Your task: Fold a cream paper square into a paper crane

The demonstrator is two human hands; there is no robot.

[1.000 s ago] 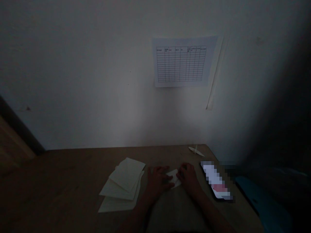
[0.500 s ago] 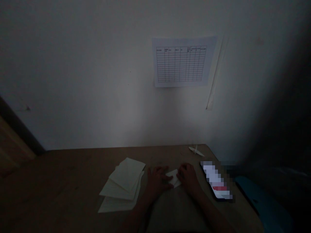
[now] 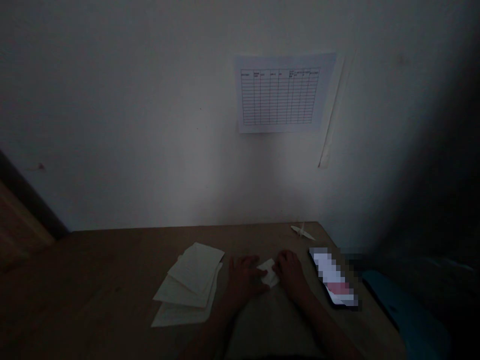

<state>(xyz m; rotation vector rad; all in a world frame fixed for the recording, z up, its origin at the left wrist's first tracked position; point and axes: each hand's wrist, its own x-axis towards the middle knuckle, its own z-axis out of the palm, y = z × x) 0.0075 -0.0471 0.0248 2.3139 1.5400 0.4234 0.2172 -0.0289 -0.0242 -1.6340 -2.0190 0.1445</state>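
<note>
A small folded piece of white paper [image 3: 268,274] lies on the brown table between my two hands. My left hand [image 3: 244,278] rests at its left side, fingers apart, with the thumb and a fingertip touching the paper's edge. At the right side, my right hand [image 3: 289,271] has its fingers curled together on the paper's edge. Left of my left hand is a fanned stack of white paper sheets [image 3: 191,280]. A folded paper crane [image 3: 302,231] sits near the table's back right corner.
A phone [image 3: 333,278] with a lit, blurred screen lies right of my right hand. Beyond the right edge of the table [image 3: 93,280] is a teal object [image 3: 408,315]. A printed chart [image 3: 279,95] hangs on the wall behind.
The view has shifted very slightly. Both hands stay at the small folded paper, with only slight finger movement.
</note>
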